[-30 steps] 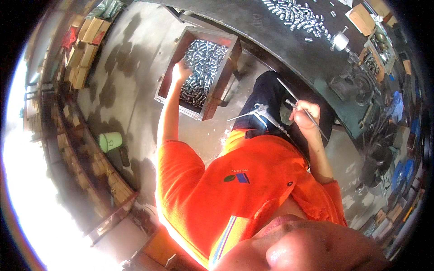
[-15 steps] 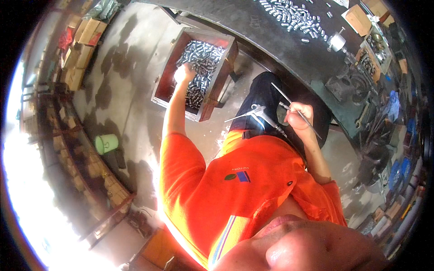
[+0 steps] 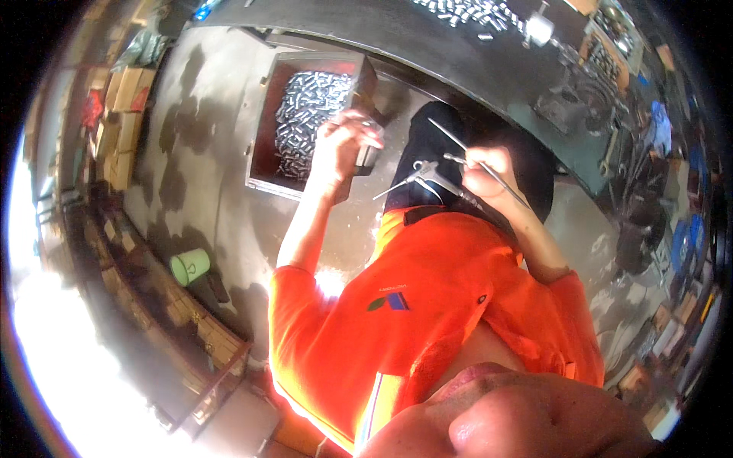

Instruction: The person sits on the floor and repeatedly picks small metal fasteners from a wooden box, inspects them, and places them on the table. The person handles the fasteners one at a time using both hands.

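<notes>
Seen from above in an orange shirt (image 3: pixel 427 305), seated at a dark workbench (image 3: pixel 427 38). Left hand (image 3: pixel 343 145) closed around a small metal piece (image 3: pixel 368 153), just beside the near corner of a red-lined crate (image 3: pixel 263 130) on the stained concrete floor (image 3: pixel 198 153), filled with short silvery metal cylinders (image 3: pixel 309 114). Right hand (image 3: pixel 489 169) gripping a thin metal rod (image 3: pixel 477 162), over a dark trouser leg, beside a silvery pistol-shaped tool (image 3: pixel 427 174). More cylinders (image 3: pixel 466 11) scattered on the bench top. A green cup (image 3: pixel 189 267) on the floor at left, near stacked cardboard boxes (image 3: pixel 122 122).
</notes>
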`<state>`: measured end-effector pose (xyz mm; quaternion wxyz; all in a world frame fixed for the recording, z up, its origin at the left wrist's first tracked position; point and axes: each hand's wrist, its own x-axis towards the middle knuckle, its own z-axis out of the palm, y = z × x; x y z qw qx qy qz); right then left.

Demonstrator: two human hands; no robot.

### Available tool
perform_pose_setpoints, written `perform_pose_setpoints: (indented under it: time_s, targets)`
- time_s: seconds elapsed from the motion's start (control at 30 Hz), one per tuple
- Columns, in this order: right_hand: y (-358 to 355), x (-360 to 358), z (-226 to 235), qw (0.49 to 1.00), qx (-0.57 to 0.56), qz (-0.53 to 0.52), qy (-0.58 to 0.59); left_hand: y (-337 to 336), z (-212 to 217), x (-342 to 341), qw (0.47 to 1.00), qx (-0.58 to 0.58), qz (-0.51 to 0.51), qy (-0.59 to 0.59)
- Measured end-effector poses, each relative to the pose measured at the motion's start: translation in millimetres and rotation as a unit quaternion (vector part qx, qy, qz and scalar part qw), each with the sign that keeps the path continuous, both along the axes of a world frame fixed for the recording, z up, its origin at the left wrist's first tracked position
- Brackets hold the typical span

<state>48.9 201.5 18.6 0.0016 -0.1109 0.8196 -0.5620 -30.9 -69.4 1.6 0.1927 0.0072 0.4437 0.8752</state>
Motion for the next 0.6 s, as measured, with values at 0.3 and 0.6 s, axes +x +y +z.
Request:
perform_pose_setpoints:
  time_s: [0.3, 0.6]
  targets:
    - [5, -2, 25, 0.999, -0.037, 0.025, 0.024, 75, -13, 43, 0.963, 0.139, -0.189, -0.129]
    - [0, -3, 32, 0.993, 0.034, 0.060, 0.097, 78, 9, 39, 0.983, -0.024, -0.179, 0.013]
